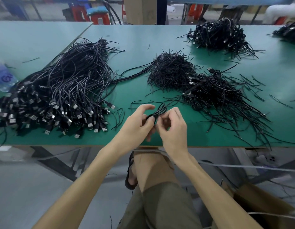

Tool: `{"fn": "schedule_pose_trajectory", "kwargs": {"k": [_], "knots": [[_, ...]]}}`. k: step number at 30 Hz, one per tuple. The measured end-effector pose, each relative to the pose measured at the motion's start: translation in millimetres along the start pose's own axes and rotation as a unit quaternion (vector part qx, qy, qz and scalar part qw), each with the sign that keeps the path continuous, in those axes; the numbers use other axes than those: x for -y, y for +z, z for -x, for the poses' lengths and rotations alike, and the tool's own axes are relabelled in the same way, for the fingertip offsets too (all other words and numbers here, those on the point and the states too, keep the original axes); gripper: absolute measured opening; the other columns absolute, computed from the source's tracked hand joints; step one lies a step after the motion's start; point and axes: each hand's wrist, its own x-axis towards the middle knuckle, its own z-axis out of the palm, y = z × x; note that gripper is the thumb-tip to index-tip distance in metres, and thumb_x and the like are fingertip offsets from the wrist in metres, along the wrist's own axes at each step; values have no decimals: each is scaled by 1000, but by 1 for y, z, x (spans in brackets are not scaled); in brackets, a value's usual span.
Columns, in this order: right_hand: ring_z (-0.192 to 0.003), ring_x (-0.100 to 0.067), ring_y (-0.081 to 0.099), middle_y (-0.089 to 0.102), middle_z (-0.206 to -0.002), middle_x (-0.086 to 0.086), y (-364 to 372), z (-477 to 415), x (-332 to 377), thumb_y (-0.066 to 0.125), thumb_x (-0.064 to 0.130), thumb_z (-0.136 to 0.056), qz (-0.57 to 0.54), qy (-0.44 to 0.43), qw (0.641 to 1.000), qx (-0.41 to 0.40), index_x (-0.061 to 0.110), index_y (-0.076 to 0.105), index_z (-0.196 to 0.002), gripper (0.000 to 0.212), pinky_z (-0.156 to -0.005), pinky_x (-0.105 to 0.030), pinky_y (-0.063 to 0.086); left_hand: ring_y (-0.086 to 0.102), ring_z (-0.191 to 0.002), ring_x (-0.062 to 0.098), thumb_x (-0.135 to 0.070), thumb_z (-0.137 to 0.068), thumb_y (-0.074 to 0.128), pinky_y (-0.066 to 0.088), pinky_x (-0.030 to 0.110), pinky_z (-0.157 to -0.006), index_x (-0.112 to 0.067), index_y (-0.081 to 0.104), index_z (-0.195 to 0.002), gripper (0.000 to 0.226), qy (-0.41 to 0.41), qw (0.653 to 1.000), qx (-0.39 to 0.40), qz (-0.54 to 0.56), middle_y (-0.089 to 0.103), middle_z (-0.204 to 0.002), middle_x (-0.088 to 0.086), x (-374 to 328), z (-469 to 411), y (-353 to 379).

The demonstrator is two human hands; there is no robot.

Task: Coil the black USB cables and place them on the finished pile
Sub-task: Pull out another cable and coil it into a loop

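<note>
Left hand [140,123], right hand [172,128] raised over table edge, fingers pinching coiled cable [157,111]

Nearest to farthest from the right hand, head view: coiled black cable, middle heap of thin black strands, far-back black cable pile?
1. Coiled black cable: at the right hand's fingertips.
2. Heap of thin black strands: mid-table, ahead.
3. Black cable pile: far edge, to the right.

I read the table [135,38] as green. The left pile [74,76] on it is black with silver plugs [79,116]. The coil [158,111] over its near edge is black. At its left edge sits a pale blue bottle [2,78] with purple marks. Beyond it, red stools [100,19]; below it, olive shorts [166,205].
</note>
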Motion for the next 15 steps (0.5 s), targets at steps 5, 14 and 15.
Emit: {"fn": "schedule_pose_trajectory", "kwargs": {"k": [5,14,15], "knots": [[-68,-3,46,47,-84,2,-15,-5,-1,66,-2,-89,35,-59,998,11,8,53,-80,19,-64,-15,37,46,-46,19,-13,-108,39,42,28,-51,-15,48,-137,30,-61,996,8,64,56,-56,-7,-23,-4,1],[-64,-10,34,40,-87,6,-33,-10,-7,71,-5,-83,91,-151,984,-12,9,50,-80,26,-60,-16,31,73,-79,33,4,-108,35,55,39,-73,-18,48,-146,46,54,978,189,66,73,-97,8,-42,1,-26],[-64,-9,33,40,-87,6,-34,-10,-7,69,-4,-85,100,-160,982,-16,10,50,-80,23,-61,-15,31,72,-76,28,5,-106,40,54,37,-71,-20,54,-142,45,66,982,174,30,72,-94,6,-40,-1,-25]]}}
